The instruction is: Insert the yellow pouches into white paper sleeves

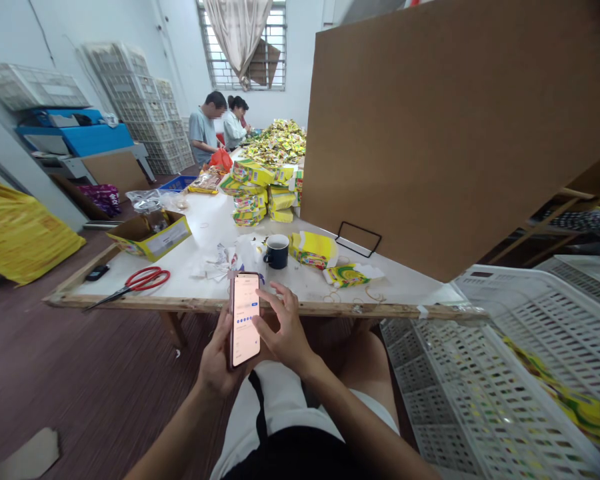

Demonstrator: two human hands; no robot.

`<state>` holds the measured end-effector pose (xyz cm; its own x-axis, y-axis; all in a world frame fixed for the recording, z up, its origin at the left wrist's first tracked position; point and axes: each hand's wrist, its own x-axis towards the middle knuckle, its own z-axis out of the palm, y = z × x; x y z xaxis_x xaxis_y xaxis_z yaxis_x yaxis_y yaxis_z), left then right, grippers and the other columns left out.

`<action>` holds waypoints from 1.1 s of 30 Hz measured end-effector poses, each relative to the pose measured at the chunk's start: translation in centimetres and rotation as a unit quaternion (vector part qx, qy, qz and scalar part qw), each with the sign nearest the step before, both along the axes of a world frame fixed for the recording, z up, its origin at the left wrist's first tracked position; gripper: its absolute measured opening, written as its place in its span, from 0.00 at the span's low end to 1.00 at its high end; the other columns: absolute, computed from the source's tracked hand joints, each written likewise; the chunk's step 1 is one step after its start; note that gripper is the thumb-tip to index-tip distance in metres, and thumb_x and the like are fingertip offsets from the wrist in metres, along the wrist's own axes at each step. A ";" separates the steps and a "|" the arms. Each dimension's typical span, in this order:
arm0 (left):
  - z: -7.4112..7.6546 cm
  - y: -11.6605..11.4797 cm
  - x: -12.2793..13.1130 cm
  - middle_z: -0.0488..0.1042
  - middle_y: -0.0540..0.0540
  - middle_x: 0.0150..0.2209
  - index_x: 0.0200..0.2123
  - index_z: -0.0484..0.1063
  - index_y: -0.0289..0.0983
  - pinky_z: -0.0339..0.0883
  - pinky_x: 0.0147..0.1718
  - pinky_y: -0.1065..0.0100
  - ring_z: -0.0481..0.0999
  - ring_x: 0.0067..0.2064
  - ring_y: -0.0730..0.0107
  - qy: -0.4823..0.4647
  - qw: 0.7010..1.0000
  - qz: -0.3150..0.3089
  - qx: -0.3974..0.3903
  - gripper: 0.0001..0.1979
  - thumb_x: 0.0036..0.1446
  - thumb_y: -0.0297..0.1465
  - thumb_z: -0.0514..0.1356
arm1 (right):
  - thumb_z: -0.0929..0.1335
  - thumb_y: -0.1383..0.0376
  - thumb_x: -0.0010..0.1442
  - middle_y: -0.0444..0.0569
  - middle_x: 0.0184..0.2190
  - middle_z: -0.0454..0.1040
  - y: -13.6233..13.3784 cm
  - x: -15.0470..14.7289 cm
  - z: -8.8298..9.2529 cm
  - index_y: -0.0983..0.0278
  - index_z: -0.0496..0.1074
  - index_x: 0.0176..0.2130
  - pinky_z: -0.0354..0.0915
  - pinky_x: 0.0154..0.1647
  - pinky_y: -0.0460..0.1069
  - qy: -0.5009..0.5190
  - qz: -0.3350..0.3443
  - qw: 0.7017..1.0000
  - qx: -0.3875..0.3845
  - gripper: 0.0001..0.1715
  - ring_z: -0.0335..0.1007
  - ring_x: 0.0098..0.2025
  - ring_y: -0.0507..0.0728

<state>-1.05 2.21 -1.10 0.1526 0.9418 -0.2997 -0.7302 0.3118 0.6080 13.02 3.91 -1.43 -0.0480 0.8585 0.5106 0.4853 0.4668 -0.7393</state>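
Observation:
A smartphone (247, 327) with a lit, mostly white screen is held upright above my lap, just in front of the table's near edge. My left hand (219, 353) is wrapped round its left side and back. Over the right part of the screen hovers my right hand (286, 330), its fingers spread and the thumb and index finger near the glass; whether they touch it I cannot tell. Beyond the phone, a dark mug (277, 253) with a white inside stands on the white table (205, 230), beside crumpled clear plastic (220, 260).
Red-handled scissors (147, 279) and an open yellow carton (167, 240) lie to the left. Yellow packets (313, 250) are stacked and heaped farther back. A large cardboard sheet (430, 127) blocks the right side, above white crates (445, 387). Two people (205, 130) stand at the far end.

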 end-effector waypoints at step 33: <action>0.6 2.2 -2.5 0.80 0.38 0.43 0.62 0.57 0.37 0.75 0.41 0.59 0.80 0.42 0.55 -0.005 0.998 0.032 0.048 0.24 0.63 0.32 0.50 | 0.67 0.62 0.59 0.54 0.53 0.62 -1.0 3.4 -3.9 0.60 0.68 0.52 0.55 0.60 0.60 0.035 -0.047 0.997 -0.048 0.20 0.57 0.58 0.63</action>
